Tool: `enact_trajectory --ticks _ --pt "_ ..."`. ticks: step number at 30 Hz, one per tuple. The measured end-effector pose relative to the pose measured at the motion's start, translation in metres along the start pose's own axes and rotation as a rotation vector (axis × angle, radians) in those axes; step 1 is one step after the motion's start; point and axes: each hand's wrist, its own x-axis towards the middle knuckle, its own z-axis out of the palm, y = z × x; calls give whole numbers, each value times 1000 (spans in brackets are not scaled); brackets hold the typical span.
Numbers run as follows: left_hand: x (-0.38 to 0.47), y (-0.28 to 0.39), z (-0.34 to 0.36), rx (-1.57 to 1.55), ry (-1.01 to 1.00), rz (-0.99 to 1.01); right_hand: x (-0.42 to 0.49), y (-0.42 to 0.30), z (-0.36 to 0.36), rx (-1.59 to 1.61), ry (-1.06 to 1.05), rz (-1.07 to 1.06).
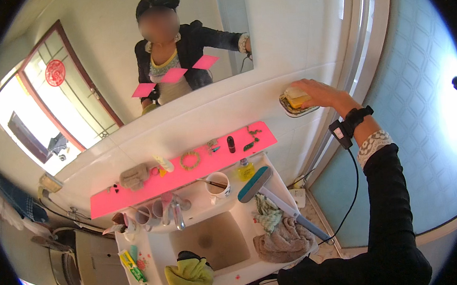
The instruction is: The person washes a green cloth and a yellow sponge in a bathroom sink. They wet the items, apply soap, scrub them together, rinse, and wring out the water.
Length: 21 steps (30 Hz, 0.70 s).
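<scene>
My right hand (320, 92) reaches to the wall at the right of the mirror. Its fingers and thumb curl around a pale-and-yellow block (296, 98), soap or sponge, I cannot tell which. The block sits in a small wall-mounted dish (300, 113). A black strap with a cabled device circles that wrist. A yellow-green cloth (190, 278) is at the sink's near edge, covering most of my left hand, which appears to hold it. Something dark shows at the cloth's far end. Below is the washbasin (238, 277) with a chrome faucet (173, 212).
A pink shelf (213, 155) carries a bracelet, lipstick, necklace and tube. Around the basin are a mug (218, 187), a yellow bottle (246, 170), a squeegee (276, 200), a brown towel (287, 241) and toothpaste (133, 268). A mirror (107, 63) hangs above; a frosted door (414, 129) stands right.
</scene>
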Motion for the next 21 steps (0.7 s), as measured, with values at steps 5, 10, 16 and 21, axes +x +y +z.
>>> enact_trajectory --ticks 5,10,16,21 --pt "-3 -3 -4 -17 3 5 2 -4 0 -124 -44 -50" --pt "-4 -5 -6 -25 7 10 4 -6 -3 -178 22 -186" --pt "-4 -5 -6 -25 15 9 11 1 -19 -16 -29 -155" --pt "-6 -5 -10 -32 24 1 16 8 -23 295 -176 21"
